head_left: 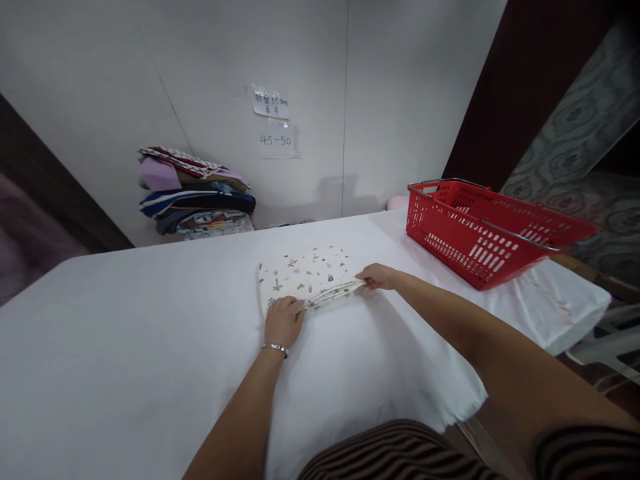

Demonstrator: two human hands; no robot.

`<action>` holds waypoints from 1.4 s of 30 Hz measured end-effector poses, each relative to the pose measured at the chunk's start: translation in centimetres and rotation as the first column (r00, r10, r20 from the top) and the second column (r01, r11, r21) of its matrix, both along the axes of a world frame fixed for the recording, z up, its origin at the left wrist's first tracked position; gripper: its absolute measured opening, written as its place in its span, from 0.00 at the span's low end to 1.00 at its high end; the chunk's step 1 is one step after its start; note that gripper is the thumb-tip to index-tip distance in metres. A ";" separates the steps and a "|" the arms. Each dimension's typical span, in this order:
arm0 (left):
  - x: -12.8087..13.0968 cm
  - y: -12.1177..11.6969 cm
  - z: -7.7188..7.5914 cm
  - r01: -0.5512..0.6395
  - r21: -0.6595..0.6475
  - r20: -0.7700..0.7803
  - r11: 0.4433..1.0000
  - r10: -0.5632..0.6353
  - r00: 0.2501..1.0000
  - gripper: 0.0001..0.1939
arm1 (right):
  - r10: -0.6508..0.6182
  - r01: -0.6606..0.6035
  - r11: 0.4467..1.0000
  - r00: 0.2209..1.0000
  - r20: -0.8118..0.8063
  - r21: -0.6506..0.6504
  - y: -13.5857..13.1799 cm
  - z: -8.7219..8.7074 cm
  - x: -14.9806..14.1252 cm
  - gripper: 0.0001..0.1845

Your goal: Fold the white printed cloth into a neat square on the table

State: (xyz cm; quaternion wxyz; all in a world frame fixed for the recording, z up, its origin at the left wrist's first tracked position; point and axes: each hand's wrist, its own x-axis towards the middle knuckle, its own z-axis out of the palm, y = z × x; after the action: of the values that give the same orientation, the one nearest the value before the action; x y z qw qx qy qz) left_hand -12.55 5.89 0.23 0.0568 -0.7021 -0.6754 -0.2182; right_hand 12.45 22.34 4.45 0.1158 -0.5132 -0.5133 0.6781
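A folded white cloth (305, 270) with small grey, green and brown prints lies on the white-covered table (150, 347). Its near edge shows several stacked layers, lifted a little at the right. My right hand (377, 276) pinches the near right corner of these layers. At the near left corner, my left hand (285, 321) has its fingers closed over the cloth's edge; the thumb side is partly hidden. A silver bracelet circles my left wrist.
A red plastic basket (470, 243) with metal handles stands at the table's right end. Behind the table, a stack of folded fabrics (200, 193) rises against the wall, left of two paper signs (277, 141). A white plastic stool (607, 340) is at the far right.
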 end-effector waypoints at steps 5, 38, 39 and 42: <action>0.0 0.0 0.0 0.000 0.009 0.012 1.000 0.000 1.000 0.11 | -0.127 0.130 0.980 0.991 -0.031 0.148 0.7 -0.3 -0.2 0.11; -1.4 -0.4 1.5 -0.019 -0.141 0.156 0.990 0.041 0.987 0.10 | -0.180 0.154 0.968 0.976 0.124 0.197 -0.2 -1.6 -0.6 0.13; -1.7 -0.5 1.7 -0.038 -0.154 0.157 0.987 0.063 0.986 0.12 | -0.167 0.140 0.973 0.977 0.136 0.186 -0.2 -1.6 -0.6 0.12; -2.6 -0.8 2.3 -0.180 -0.224 0.130 0.958 0.212 0.969 0.17 | -0.133 0.103 0.981 0.975 0.180 0.167 -0.2 -1.7 -0.5 0.12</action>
State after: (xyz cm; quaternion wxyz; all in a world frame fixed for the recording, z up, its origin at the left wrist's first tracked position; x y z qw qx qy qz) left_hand -15.18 5.11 2.51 -0.0484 -0.6148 -0.7634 -0.1918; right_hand 11.96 22.11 2.77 0.1463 -0.5946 -0.5424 0.5752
